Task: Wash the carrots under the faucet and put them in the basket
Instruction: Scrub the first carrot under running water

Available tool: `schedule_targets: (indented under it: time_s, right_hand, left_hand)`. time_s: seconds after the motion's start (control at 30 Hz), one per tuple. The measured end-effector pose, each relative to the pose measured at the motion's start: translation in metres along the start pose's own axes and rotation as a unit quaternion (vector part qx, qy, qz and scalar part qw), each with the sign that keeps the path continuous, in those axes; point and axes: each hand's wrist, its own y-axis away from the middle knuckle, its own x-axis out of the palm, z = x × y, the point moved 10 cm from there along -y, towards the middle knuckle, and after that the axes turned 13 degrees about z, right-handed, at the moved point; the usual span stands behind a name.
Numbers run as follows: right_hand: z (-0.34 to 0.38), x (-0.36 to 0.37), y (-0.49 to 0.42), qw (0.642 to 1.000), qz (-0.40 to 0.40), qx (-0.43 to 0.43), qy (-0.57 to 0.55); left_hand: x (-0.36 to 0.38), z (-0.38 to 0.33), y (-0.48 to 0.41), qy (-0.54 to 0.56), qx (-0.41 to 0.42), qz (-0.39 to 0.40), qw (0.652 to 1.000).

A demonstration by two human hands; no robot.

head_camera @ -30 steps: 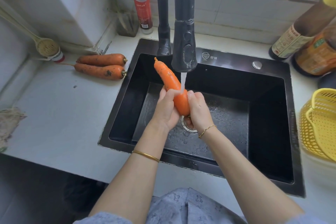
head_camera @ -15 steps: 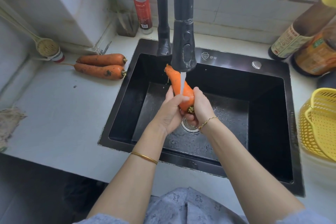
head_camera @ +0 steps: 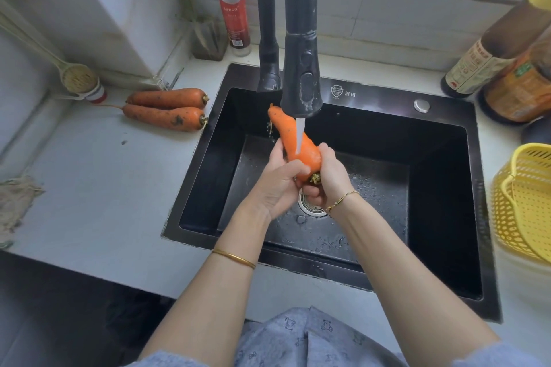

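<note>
Over the black sink, fingers of left hand and right hand are curling round the carrot under the faucet; rotating while rubbing should be rinsing every side; basket is waiting right of the sink

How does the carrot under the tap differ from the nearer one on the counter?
The held carrot looks bright and clean under the water; the counter carrot carries dark dirt patches. The held carrot is tilted, gripped by the left hand and right hand over the sink; the counter carrot lies flat, untouched. Both are orange with trimmed tops.
</note>
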Motion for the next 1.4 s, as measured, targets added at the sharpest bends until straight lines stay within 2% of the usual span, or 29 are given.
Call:
schedule_targets:
  time_s: [0.37,0.5,0.73,0.9,1.3,1.4]
  right_hand:
    - [0.004,0.001,0.001,1.0,-0.017,-0.001,0.018]
    - [0.005,0.004,0.002,1.0,0.001,0.003,-0.006]
    - [0.015,0.006,0.003,0.996,-0.049,-0.003,0.076]
    - [0.012,0.009,0.002,1.0,-0.02,0.004,0.019]
    - [0.011,0.005,0.001,1.0,-0.012,0.001,0.024]
    - [0.009,0.005,0.0,1.0,0.006,0.001,-0.009]
  left_hand:
    - [-0.003,-0.001,-0.003,0.004,0.006,-0.007,1.0]
    - [-0.003,-0.004,-0.003,-0.01,0.009,0.01,1.0]
    - [-0.006,-0.006,-0.005,-0.081,-0.01,-0.031,0.996]
    - [-0.007,-0.009,-0.005,-0.08,-0.009,-0.002,0.997]
    - [-0.005,-0.009,-0.007,-0.093,-0.007,0.01,0.996]
    - [-0.004,-0.01,-0.007,-0.101,-0.005,0.017,0.995]
